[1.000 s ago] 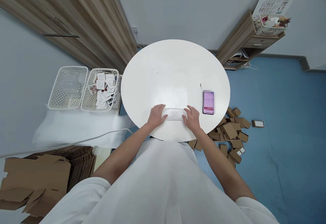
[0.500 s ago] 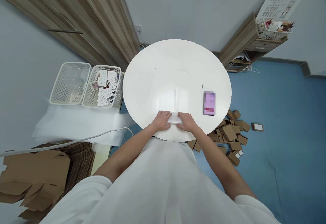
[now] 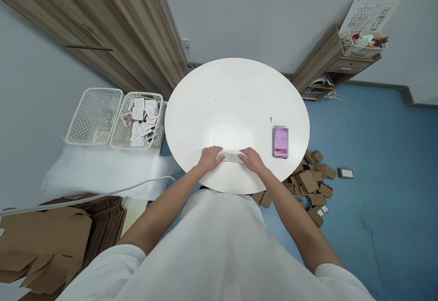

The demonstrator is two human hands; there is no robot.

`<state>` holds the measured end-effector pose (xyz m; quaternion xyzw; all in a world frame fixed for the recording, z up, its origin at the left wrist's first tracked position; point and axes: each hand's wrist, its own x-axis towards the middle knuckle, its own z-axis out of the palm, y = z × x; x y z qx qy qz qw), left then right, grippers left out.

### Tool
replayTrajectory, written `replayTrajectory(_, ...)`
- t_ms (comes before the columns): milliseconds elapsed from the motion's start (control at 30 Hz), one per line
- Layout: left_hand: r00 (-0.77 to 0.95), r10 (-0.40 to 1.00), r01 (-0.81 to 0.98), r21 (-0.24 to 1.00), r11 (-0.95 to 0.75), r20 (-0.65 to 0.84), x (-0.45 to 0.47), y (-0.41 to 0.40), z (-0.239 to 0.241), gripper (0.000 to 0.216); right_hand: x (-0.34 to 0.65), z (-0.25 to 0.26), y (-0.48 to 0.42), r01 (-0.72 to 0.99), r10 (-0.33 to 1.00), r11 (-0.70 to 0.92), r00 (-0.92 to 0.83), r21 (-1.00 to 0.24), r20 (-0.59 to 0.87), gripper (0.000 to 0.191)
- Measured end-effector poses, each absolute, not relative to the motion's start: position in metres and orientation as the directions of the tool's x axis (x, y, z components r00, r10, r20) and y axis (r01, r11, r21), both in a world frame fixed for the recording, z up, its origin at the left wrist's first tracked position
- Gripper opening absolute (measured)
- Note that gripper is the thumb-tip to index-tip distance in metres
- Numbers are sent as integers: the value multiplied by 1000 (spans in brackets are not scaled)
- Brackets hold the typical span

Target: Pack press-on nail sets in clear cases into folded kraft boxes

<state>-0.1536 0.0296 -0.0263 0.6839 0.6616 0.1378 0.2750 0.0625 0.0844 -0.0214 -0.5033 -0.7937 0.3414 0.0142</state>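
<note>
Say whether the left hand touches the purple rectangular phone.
No, the left hand holds a long white strip, apart from the phone.

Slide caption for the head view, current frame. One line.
Left hand and right hand hold opposite ends of a white strip on a white table, phone to the right.

Ok so I count two hands (image 3: 252, 159), one white strip (image 3: 231, 156), one phone (image 3: 281, 142), one desk (image 3: 236, 95), three white baskets (image 3: 115, 136), one poster (image 3: 371, 11); the little cardboard boxes (image 3: 308, 181) overlap too much to count.
</note>
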Motion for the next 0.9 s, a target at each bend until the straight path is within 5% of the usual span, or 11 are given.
replayTrajectory(333, -142, 961, 829, 501, 247, -238, -163, 55, -40, 33, 59, -43, 97, 792, 928, 40, -256, -609, -272, 38)
replayTrajectory(533, -10, 999, 884, 467, 24, -34, -146, 49, -29, 37, 59, -48, 66, 737, 997, -15, -43, -675, -69, 47)
replayTrajectory(667, 213, 975, 856, 493, -153, -67, -123, 31, -30, 30, 63, -55, 14, 535, 950, -302, 101, -789, -295, 45)
replayTrajectory(767, 170, 979, 870, 483, -96, -112, -107, 21, -39, 39, 60, -64, -8, 426, 888, -444, 90, -788, -452, 52)
replayTrajectory(900, 106, 987, 856, 517, -29, -120, -98, 16, -49, 46, 43, -72, 1, 385, 882, -469, 152, -795, -446, 69)
